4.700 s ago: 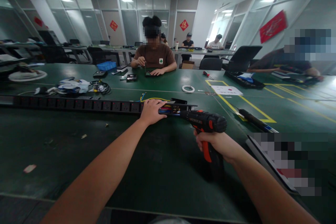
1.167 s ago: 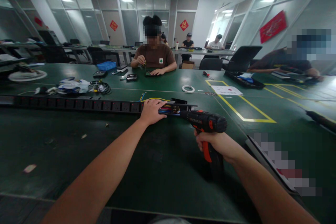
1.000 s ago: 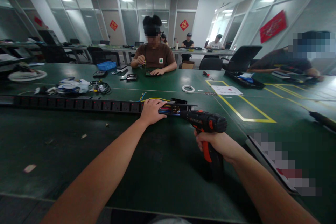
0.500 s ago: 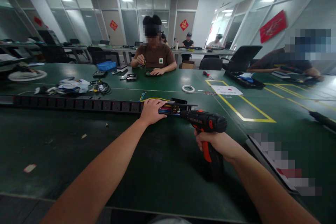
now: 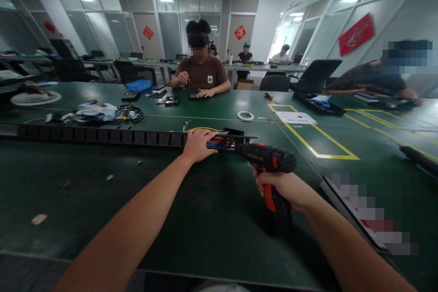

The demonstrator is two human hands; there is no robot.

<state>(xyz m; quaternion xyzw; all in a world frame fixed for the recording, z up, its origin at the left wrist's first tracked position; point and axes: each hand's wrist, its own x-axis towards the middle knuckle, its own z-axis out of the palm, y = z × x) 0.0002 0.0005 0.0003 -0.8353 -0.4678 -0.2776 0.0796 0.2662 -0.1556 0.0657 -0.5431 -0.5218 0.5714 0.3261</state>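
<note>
A long black power strip (image 5: 114,136) with a row of sockets lies across the green table. My left hand (image 5: 198,146) is closed over it near its right end, thumb on the front side and fingers over the top. Beyond the thumb that end stands uncovered, showing coloured wires (image 5: 215,144) and small metal parts. My right hand (image 5: 277,185) grips a black and orange cordless drill (image 5: 267,156) by its handle. The drill points left, its tip at the uncovered end of the strip; whether it touches a screw I cannot make out.
Behind the strip lie a coil of black cable (image 5: 132,113), a white tape roll (image 5: 245,116) and a screwdriver (image 5: 269,96). A flat dark-edged panel (image 5: 356,214) rests right of my forearm. Across the table a person (image 5: 201,70) handles small parts; another leans in at right.
</note>
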